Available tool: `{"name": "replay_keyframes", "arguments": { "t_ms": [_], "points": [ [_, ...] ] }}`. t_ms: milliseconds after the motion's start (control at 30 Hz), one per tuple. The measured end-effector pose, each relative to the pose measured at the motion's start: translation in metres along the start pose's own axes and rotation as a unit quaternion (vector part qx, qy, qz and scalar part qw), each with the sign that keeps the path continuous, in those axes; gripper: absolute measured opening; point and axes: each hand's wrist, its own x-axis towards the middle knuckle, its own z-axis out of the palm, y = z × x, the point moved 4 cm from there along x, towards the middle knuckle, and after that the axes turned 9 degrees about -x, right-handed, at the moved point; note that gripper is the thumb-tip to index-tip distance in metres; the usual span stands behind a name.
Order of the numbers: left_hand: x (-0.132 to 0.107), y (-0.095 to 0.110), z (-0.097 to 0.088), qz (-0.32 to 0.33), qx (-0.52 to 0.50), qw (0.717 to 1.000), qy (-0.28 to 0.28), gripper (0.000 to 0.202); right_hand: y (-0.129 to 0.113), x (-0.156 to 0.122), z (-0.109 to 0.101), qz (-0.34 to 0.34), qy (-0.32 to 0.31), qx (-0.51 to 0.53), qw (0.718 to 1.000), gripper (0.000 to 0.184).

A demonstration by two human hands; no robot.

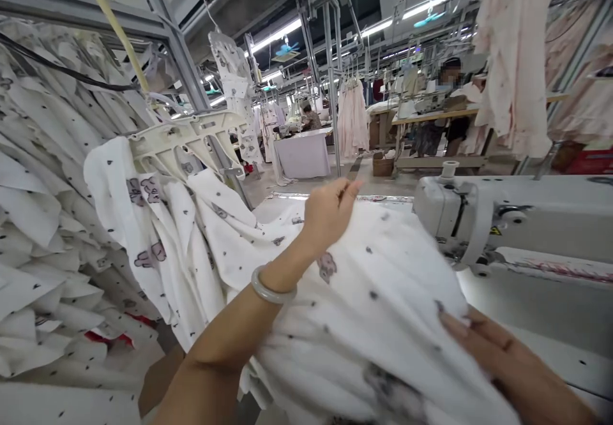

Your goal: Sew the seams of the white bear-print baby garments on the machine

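Observation:
A white printed garment with small dark marks and pink-grey figures lies bunched over the sewing table in front of me. My left hand, with a pale bangle on the wrist, reaches across it and pinches its far edge, fingers closed on the cloth. My right hand rests at the lower right with fingers stretched out flat on the cloth's near side. More of the same fabric hangs from a white plastic hanger clamp at the left.
A white sewing machine stands right of the cloth on a pale table. Stacked white printed pieces fill the left side. Pink garments hang overhead at right. Other workers sit at tables in the background.

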Motion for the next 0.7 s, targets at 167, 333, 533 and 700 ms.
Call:
{"name": "replay_keyframes", "arguments": {
  "t_ms": [167, 333, 533, 700],
  "points": [
    [-0.043, -0.028, 0.070, -0.151, 0.174, 0.904, -0.360, 0.049, -0.005, 0.023, -0.067, -0.036, 0.051, -0.163, 0.985, 0.094],
    [-0.060, -0.019, 0.086, -0.102, 0.180, 0.898, -0.388, 0.037, 0.011, 0.055, -0.127, -0.245, -0.051, -0.511, 0.822, 0.059],
    [-0.078, -0.001, 0.119, -0.018, 0.038, 0.913, -0.405, 0.045, -0.010, 0.082, -0.118, -0.516, -0.085, -0.718, 0.459, 0.037],
    [-0.083, -0.021, 0.136, -0.079, -0.027, 0.925, -0.372, 0.019, -0.015, 0.078, -0.091, -0.597, -0.118, -0.706, 0.362, 0.029]
  ]
}}
